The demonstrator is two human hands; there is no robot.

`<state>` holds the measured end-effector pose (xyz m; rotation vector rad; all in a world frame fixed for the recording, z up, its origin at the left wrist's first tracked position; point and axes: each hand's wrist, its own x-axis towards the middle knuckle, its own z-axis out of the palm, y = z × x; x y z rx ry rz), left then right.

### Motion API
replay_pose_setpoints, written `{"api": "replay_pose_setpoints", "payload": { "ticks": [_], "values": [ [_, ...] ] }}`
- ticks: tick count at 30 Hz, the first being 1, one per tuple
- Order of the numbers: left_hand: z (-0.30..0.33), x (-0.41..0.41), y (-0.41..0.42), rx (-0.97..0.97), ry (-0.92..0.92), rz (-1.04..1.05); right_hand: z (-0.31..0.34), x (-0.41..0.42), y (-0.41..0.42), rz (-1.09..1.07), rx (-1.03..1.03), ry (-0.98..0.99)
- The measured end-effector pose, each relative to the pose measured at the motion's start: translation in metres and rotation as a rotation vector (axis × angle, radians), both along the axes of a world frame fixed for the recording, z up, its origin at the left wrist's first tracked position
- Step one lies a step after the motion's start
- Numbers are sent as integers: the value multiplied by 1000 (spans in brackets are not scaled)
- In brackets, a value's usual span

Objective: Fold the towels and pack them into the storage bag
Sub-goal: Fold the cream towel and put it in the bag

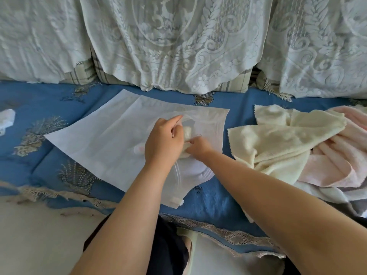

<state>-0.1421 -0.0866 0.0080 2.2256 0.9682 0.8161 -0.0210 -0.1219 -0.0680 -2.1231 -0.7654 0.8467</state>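
A large translucent white storage bag (103, 139) lies flat on the blue sofa seat. My left hand (163, 141) pinches and lifts the upper edge of the bag's mouth. At that opening my right hand (198, 146) grips a small cream towel (187, 132), which is partly hidden behind my left hand. A faint pink shape shows through the bag beside my left wrist. To the right lies a loose heap with a cream towel (282, 143) on top of a pink towel (335, 155).
The blue patterned seat cover (216, 197) has a lace trim along its front edge. Lace-draped back cushions (178, 40) rise behind. A small white cloth (7, 118) sits at the far left. Grey and white fabric (357, 207) lies under the heap.
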Motion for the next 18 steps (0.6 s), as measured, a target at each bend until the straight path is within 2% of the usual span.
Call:
{"api": "replay_pose_setpoints", "payload": {
  "ticks": [3,5,9,14,18],
  "values": [
    [-3,-4,2,53,42,-13,10,3,-2,21,7,-19],
    [-3,-5,4,61,55,-17,16,-6,0,111,-6,-25],
    [-3,-7,6,48,49,-17,10,-39,8,296,20,134],
    [-5,-10,14,28,-19,-4,0,-35,-8,139,167,520],
    [-11,-6,9,30,-27,-19,2,-37,-18,91,199,468]
  ]
}}
